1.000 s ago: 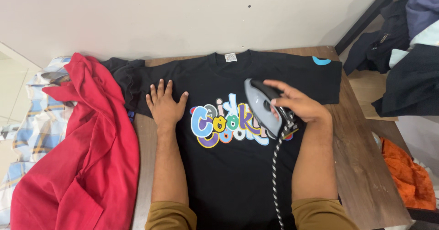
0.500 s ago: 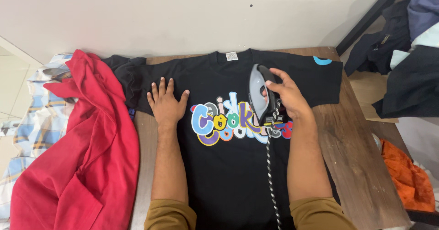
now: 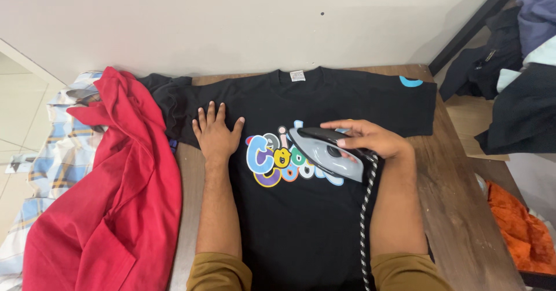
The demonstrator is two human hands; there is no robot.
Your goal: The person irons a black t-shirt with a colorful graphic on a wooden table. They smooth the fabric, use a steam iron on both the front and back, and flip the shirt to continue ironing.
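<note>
A black T-shirt point(image 3: 301, 221) with a colourful cartoon-letter print lies spread flat, front up, on a wooden table point(image 3: 457, 210), its collar toward the white wall. The person's left hand point(image 3: 216, 133) rests palm down on the shirt's chest, fingers spread and open, just left of the print. The right hand point(image 3: 370, 139) is closed around the handle of a grey and black electric iron point(image 3: 325, 152), which lies across the right half of the print, its pointed nose aimed left (whether the soleplate fully touches the cloth cannot be told). A black-and-white braided cord point(image 3: 364, 221) runs from the iron's back end down along the shirt, beside the right forearm. Both arms wear olive-brown sleeves pushed up. A red garment point(image 3: 116, 198) is heaped over the table's left edge, partly covering a blue and white checked cloth point(image 3: 52, 158). Dark clothes point(image 3: 509, 105) and an orange cloth point(image 3: 515, 227) lie to the right.
</note>
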